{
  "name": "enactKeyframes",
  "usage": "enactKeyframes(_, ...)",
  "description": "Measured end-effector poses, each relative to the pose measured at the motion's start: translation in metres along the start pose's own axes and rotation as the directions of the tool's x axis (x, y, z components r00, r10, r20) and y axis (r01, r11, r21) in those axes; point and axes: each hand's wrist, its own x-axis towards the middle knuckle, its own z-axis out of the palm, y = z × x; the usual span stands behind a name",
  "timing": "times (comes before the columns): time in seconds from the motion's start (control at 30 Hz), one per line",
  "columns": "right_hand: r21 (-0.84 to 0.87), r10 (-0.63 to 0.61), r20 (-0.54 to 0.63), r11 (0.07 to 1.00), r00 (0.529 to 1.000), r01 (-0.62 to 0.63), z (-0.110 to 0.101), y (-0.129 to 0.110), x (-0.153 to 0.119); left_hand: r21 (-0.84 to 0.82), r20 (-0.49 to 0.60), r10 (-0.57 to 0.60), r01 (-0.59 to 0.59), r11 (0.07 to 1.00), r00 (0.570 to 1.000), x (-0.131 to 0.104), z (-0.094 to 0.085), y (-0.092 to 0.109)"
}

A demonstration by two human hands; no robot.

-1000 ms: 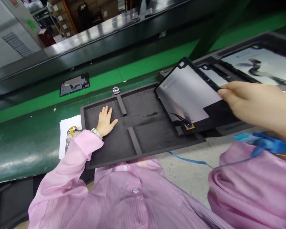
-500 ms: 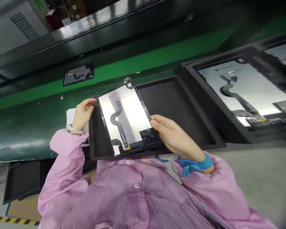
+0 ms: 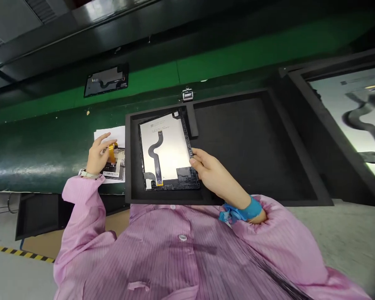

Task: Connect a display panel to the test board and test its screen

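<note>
A tablet display panel (image 3: 171, 146), silvery with a dark S-shaped flex cable (image 3: 156, 156), lies tilted at the left end of a black foam tray (image 3: 300, 166). My right hand (image 3: 211, 168) pinches its right edge, thumb on top. My left hand (image 3: 96, 154) is off the panel, over a smaller electronic part (image 3: 115, 171) with an orange flex strip (image 3: 111, 153). Its fingers are spread beside the strip; whether they touch it is unclear. White paper (image 3: 111, 132) lies under that part.
Another display panel (image 3: 106, 81) rests on the green bench (image 3: 156, 77) at the back. On the right, a raised black tray (image 3: 340, 137) holds a further panel (image 3: 359, 112). A metal clip (image 3: 187, 94) sits at the tray's far edge.
My left hand has let go of the panel's left edge and moved left and down to the small part. The panel has come down into the tray, still in my right hand.
</note>
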Motion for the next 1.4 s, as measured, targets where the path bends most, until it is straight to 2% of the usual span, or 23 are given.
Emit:
enactKeyframes(0.13,-0.361,-0.032,0.044,0.931,0.999,0.046,0.006,-0.011,-0.001,-0.140,-0.085,-0.012,0.000,0.990,0.996,0.015,0.006,-0.003)
enactKeyframes(0.2,-0.547,-0.041,0.040,0.835,0.998,0.056,0.010,-0.023,-0.007,-0.231,-0.110,-0.064,0.037,0.972,0.992,0.024,0.009,-0.006)
enactKeyframes(0.27,-0.720,-0.098,-0.002,0.691,0.995,0.067,0.012,-0.038,-0.013,-0.340,-0.141,-0.130,0.075,0.937,0.981,0.033,0.012,-0.008)
enactKeyframes(0.33,-0.814,-0.178,0.010,0.570,0.984,0.112,0.012,-0.054,-0.013,-0.447,-0.151,-0.161,0.078,0.891,0.975,0.041,0.015,-0.009)
enactKeyframes(0.4,-0.821,-0.208,0.107,0.533,0.972,0.205,0.012,-0.065,-0.003,-0.511,-0.118,-0.134,0.056,0.858,0.984,0.046,0.019,-0.008)
enactKeyframes(0.47,-0.787,-0.187,0.231,0.542,0.955,0.296,0.015,-0.069,0.016,-0.512,-0.053,-0.078,0.040,0.858,0.996,0.047,0.023,-0.005)
enactKeyframes(0.53,-0.764,-0.160,0.297,0.552,0.941,0.334,0.021,-0.065,0.035,-0.476,-0.003,-0.038,0.032,0.879,0.999,0.044,0.026,-0.002)
enactKeyframes(0.67,-0.722,-0.186,0.319,0.587,0.929,0.365,0.040,-0.049,0.056,-0.359,0.029,0.065,-0.050,0.932,0.997,0.037,0.031,-0.002)
enactKeyframes(0.87,-0.650,-0.284,0.322,0.628,0.903,0.429,0.052,-0.033,0.053,-0.303,0.044,0.282,-0.256,0.918,0.958,0.038,0.034,-0.010)
enactKeyframes(1.07,-0.625,-0.368,0.305,0.618,0.878,0.476,0.054,-0.020,0.050,-0.215,0.040,0.268,-0.254,0.943,0.963,0.034,0.023,-0.017)
enactKeyframes(1.23,-0.599,-0.402,0.268,0.642,0.876,0.478,0.056,-0.024,0.047,-0.216,0.090,0.326,-0.301,0.929,0.941,0.031,0.015,-0.013)
enactKeyframes(1.33,-0.529,-0.393,0.217,0.722,0.894,0.446,0.058,-0.026,0.048,-0.271,0.055,0.324,-0.298,0.915,0.944,0.031,0.021,-0.010)
enactKeyframes(1.4,-0.377,-0.387,0.179,0.822,0.905,0.426,0.061,-0.024,0.050,-0.321,0.006,0.287,-0.270,0.908,0.958,0.030,0.027,-0.009)
